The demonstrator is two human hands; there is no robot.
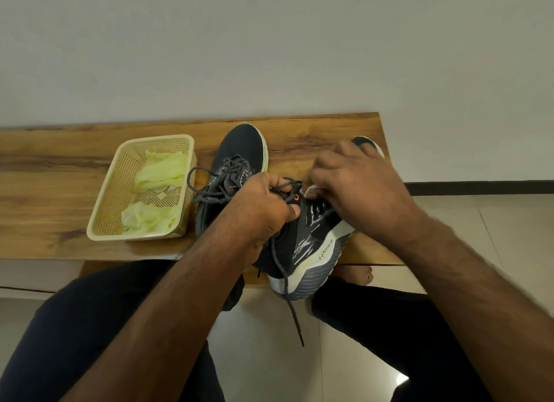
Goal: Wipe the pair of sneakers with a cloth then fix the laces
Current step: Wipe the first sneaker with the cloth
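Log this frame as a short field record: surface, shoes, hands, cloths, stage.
surface: wooden bench
near sneaker: tilted at the bench's front edge, lace end hanging
far sneaker: flat on bench, laces loose
left hand: grips near sneaker's collar and lace
right hand: fingers at its laces
basket: holds yellow cloths
stage: lacing

Dark mesh sneaker with white sole (311, 245) is tilting on the wooden bench edge, other dark sneaker (236, 164) sitting flat (laces loose), pale yellow cloths (156, 191) lying in the basket.
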